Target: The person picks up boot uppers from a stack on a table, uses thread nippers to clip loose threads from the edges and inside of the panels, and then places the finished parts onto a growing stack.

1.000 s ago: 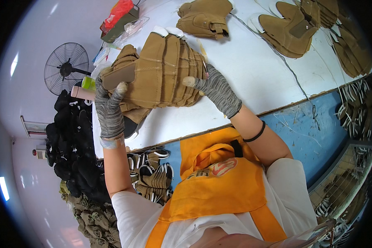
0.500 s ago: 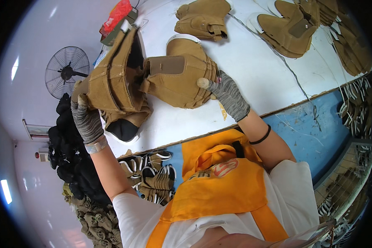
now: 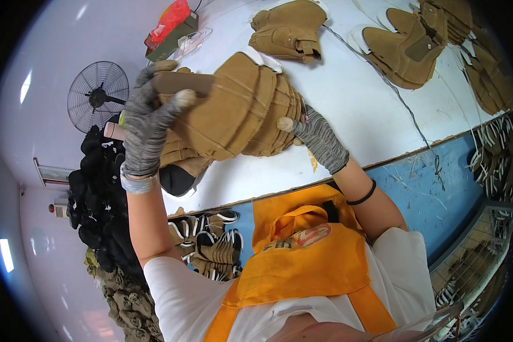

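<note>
Both my hands wear grey knit gloves with bare or pale fingertips. My left hand [image 3: 148, 117] is closed on a brown suede boot upper [image 3: 216, 125], thumb on the near face and fingers round its dark elastic panel. This upper lies over a stack of similar boot uppers [image 3: 282, 114], covering most of it. At the stack's right edge, my right hand [image 3: 320, 139] pinches it, thumb on top and the other fingers hidden underneath. Below the left-hand piece, another upper with a black lining [image 3: 176, 179] rests near the table edge.
More brown boot uppers [image 3: 288, 28] lie across the white table [image 3: 365, 114], with others [image 3: 404, 51] at the far right. A cord [image 3: 390, 85] crosses the top. Beyond are a box with red plastic [image 3: 174, 25], a fan [image 3: 98, 97], a black heap [image 3: 97, 199] and a wire cart [image 3: 467, 256].
My left hand has turned and brought its boot upper rightward, from standing beside the stack to lying over it. The right hand has kept its hold on the stack's edge.
</note>
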### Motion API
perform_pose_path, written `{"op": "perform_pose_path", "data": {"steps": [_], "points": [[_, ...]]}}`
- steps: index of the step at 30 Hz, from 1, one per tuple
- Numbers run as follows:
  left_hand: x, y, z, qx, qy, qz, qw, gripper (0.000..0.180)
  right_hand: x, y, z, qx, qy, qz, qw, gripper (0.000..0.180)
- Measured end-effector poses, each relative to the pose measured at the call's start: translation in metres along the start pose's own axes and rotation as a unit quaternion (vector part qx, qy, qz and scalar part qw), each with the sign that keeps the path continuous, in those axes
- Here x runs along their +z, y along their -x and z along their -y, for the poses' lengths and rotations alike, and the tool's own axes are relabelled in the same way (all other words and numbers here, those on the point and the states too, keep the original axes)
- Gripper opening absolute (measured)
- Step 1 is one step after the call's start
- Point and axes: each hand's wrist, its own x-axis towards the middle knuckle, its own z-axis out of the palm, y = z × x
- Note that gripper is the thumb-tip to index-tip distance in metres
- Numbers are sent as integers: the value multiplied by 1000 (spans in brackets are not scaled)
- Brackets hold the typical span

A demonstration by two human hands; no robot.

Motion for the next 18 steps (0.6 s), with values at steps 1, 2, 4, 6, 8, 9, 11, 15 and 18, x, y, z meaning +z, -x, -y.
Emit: {"op": "perform_pose_path", "data": {"steps": [1,2,4,6,8,9,11,15,18], "points": [[4,-2,-3,-1,-5,28,1000,35,0,-1,0,-5,-9,0,1000,81],[11,-2,-5,-3,-9,57,998,36,-1,1,2,21,-11,5,1000,82],[21,4,-4,34,-25,37,998,36,-3,4,9,73,-16,18,997,84],[26,0,0,112,-109,33,987,35,-12,-4,-10,85,12,10,996,84],[22,2,-9,80,-55,13,995,28,-13,-6,-16,82,46,25,995,83],[15,3,-3,99,-77,0,992,26,1,0,-7,73,66,45,994,82],[8,3,-2,96,-103,-18,990,21,29,13,27,108,52,105,987,79],[17,10,34,216,-356,-11,909,23,30,-7,-21,245,91,61,963,58],[17,19,33,54,-282,-14,958,24,22,-8,-10,287,95,65,951,53]]}}
